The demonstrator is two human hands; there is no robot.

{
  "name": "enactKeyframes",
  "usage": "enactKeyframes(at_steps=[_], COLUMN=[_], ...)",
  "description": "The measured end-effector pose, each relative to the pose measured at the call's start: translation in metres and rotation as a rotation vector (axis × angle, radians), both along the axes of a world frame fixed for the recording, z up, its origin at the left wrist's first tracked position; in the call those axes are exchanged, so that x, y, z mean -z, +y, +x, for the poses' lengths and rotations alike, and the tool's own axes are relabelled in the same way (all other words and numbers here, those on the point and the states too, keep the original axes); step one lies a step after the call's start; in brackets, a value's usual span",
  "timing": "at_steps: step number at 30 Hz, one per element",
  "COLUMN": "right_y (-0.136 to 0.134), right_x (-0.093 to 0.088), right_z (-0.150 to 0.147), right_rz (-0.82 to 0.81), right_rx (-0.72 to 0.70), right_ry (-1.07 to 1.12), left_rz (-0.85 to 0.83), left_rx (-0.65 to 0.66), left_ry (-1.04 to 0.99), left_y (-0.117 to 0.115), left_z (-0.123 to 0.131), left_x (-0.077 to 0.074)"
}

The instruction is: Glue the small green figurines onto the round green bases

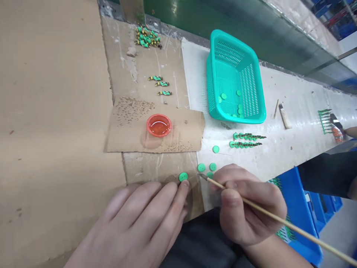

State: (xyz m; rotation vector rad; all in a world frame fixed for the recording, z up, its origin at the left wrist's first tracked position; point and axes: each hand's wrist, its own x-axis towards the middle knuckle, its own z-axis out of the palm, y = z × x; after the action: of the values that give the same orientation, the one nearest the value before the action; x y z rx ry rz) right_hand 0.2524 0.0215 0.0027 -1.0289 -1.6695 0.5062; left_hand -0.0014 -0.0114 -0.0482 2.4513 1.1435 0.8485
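Note:
My left hand (147,223) lies over the cardboard, palm down, its fingers stretched out, a fingertip touching the edge of a green button-like disc (183,176). My right hand (248,204) is closed on a thin wooden brush (264,211). The brush's dark tip points left, just beside another green disc (201,167), between it and my left hand. More green discs lie near my right hand's fingers, one partly hidden by them. A small red dish (159,125) of clear liquid sits on the cardboard beyond my left hand.
A teal basket (237,74) with several green discs stands behind. Two rows of small green parts (247,144) lie before it. Green and yellow pieces (147,37) are heaped at the back. Right are a white tube (285,116), blue bins (304,216) and another person's hand (350,131).

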Motion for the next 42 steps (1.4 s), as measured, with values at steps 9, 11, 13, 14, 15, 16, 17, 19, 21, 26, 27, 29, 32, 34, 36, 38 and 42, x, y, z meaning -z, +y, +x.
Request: enactKeyframes(at_steps=[9, 11, 13, 14, 15, 16, 17, 19, 21, 26, 27, 29, 32, 34, 36, 38, 42], right_y=[0.036, 0.046, 0.051, 0.053, 0.053, 0.053, 0.051, 0.047, 0.04, 0.019, 0.018, 0.018, 0.021, 0.021, 0.018, 0.015, 0.01], right_x=[-0.01, -0.013, -0.014, -0.014, -0.013, -0.011, -0.009, -0.004, -0.001, 0.006, 0.009, 0.016, 0.02, 0.018, 0.017, 0.017, 0.019], right_z=[0.014, 0.012, 0.01, 0.009, 0.009, 0.009, 0.009, 0.01, 0.009, 0.004, 0.004, 0.004, 0.005, 0.008, 0.014, 0.02, 0.027], right_rz=[-0.126, -0.14, -0.165, -0.166, -0.164, -0.158, -0.147, -0.112, -0.067, 0.012, 0.04, 0.121, 0.193, 0.208, 0.198, 0.181, 0.203], right_rx=[-0.382, -0.461, -0.504, -0.508, -0.503, -0.49, -0.472, -0.423, -0.371, -0.297, -0.277, -0.257, -0.254, -0.256, -0.248, -0.229, -0.204], right_ry=[-0.462, -0.526, -0.581, -0.599, -0.616, -0.631, -0.638, -0.634, -0.601, -0.521, -0.512, -0.503, -0.486, -0.439, -0.385, -0.357, -0.35], left_rz=[0.123, 0.119, 0.107, 0.101, 0.102, 0.107, 0.116, 0.142, 0.154, 0.023, -0.004, -0.083, -0.195, -0.181, -0.193, -0.242, -0.357], left_rx=[0.006, 0.005, -0.008, -0.015, -0.023, -0.032, -0.041, -0.068, -0.105, -0.164, -0.186, -0.279, -0.549, -0.763, -0.967, -1.094, -1.122], left_ry=[0.118, 0.105, 0.097, 0.098, 0.102, 0.113, 0.131, 0.185, 0.241, 0.208, 0.18, 0.111, 0.07, 0.101, 0.14, 0.179, 0.217], left_y=[0.024, 0.025, 0.026, 0.026, 0.026, 0.026, 0.026, 0.025, 0.02, -0.012, -0.019, -0.026, -0.018, 0.006, 0.042, 0.083, 0.149], left_z=[0.013, 0.014, 0.014, 0.015, 0.015, 0.016, 0.017, 0.019, 0.021, 0.019, 0.014, -0.005, -0.061, -0.112, -0.166, -0.211, -0.256], left_x=[-0.031, -0.035, -0.038, -0.04, -0.041, -0.043, -0.044, -0.047, -0.053, -0.078, -0.081, -0.085, -0.09, -0.097, -0.107, -0.119, -0.138])
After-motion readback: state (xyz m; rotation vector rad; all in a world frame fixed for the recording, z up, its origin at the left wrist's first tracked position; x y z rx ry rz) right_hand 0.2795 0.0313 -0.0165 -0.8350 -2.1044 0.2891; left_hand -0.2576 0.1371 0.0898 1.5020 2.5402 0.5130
